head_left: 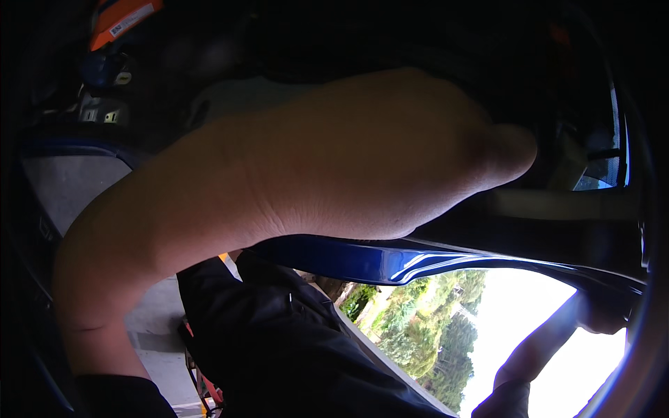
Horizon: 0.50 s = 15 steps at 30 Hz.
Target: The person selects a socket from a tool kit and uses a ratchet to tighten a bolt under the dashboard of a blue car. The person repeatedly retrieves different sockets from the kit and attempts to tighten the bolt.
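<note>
My left arm curves up from a black sleeve at the lower left and crosses the middle of the view, very close. My left hand [411,146] is in shadow, with one rounded finger or thumb tip pointing right; its other fingers are hidden, so any held thing cannot be made out. Below the hand runs a glossy blue painted car-body edge [369,261]. At the lower right, my right hand [603,310] is raised to the dark lower side of the car frame [571,272]. It is dim against bright light, and its fingers do not show clearly.
An orange piece with a white label [125,24] sits at the upper left, above pale connector-like parts [101,111]. Dark clothing [279,341] fills the lower middle. Greenery [425,327] shows through the opening, and a red metal item [208,390] stands on the grey floor [157,320].
</note>
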Available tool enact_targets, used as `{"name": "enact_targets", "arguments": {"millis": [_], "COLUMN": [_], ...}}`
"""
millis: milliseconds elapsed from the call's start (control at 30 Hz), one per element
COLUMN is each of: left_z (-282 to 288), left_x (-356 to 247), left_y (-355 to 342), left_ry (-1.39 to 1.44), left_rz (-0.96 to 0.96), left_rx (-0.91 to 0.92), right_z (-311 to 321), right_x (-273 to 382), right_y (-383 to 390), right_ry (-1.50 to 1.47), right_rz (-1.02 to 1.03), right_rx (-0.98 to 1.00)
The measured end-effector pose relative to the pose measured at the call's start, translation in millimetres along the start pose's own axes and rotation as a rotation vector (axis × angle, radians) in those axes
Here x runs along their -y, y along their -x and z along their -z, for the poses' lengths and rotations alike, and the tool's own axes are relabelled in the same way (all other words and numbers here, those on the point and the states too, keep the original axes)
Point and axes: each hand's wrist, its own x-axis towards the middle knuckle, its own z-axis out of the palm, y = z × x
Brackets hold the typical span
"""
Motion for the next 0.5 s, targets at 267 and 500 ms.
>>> {"name": "enact_targets", "arguments": {"millis": [267, 500], "left_z": [26, 8], "left_x": [-14, -46], "left_y": [26, 110], "left_ry": [-0.238, 0.266], "left_rz": [0.039, 0.296], "left_rx": [-0.189, -0.85], "right_z": [-7, -27], "right_x": [5, 14], "right_y": [-8, -2], "right_ry": [-0.022, -0.062], "right_rz": [-0.005, -0.016], "right_rx": [-0.016, -0.053]}}
